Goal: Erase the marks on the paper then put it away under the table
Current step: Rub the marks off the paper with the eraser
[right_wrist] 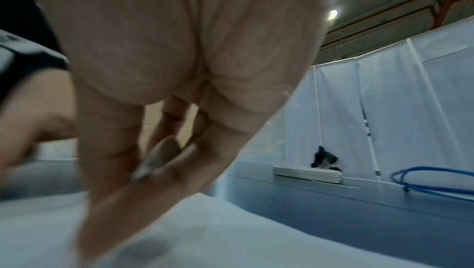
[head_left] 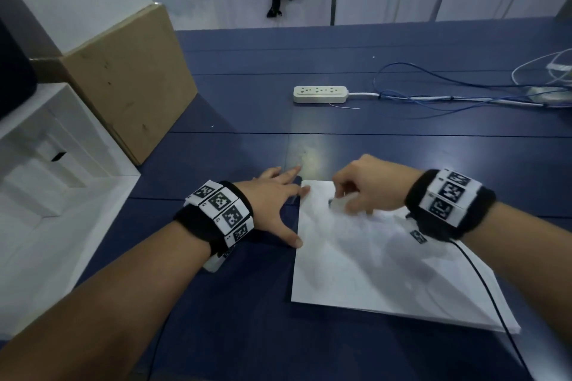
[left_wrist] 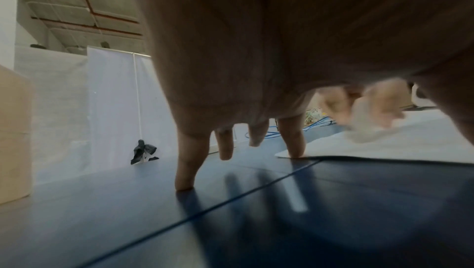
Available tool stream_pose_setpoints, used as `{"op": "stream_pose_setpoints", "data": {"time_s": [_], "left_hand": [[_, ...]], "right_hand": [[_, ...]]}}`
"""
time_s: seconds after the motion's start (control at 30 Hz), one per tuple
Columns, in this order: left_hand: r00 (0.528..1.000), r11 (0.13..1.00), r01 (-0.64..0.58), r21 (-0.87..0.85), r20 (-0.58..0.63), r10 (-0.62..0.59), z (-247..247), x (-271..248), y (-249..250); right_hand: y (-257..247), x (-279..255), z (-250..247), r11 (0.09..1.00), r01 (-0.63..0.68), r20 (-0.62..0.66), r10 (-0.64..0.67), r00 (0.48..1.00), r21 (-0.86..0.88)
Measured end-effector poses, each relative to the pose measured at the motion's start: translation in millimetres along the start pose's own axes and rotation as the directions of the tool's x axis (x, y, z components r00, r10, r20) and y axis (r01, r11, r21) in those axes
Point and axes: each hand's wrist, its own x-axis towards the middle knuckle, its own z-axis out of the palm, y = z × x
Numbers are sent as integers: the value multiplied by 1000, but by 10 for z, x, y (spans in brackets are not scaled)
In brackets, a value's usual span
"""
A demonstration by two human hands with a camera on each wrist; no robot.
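A white sheet of paper lies flat on the blue table, near its front. My left hand is spread flat beside the sheet. Its thumb and one fingertip press the sheet's left edge, and the other fingers rest on the table. My right hand is over the sheet's far left part. It pinches a small pale eraser against the paper, and the eraser is blurred in every view. I cannot make out clear marks on the sheet.
A white power strip with blue and white cables lies further back on the right. A cardboard box and a white shelf unit stand at the left. A black wrist cable trails across the paper.
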Motion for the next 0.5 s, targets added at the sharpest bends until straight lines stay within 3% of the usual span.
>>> {"op": "stream_pose_setpoints", "data": {"time_s": [0.1,0.2,0.3,0.37,0.47,0.5], "left_hand": [[998,997,-53,48,-20,54,-28,10,20],[996,995,-83,60,-31,85,-53,7,37],[997,995,-65,75,-23,67,-82,-22,60],[998,995,-61,74,-14,62,-80,-2,67],[998,996,-62,59,-11,63,-54,17,35],[998,997,-58,52,-11,59,-47,18,20]], "right_hand": [[-110,-142,66,997,57,224,-67,972,48],[4,19,-20,1000,-2,32,1,999,7],[84,120,-104,998,-56,-125,60,990,32],[48,21,-64,999,-28,-37,29,999,40],[-117,-158,60,997,34,233,-51,971,76],[-135,-153,75,997,41,246,-57,968,68]]}}
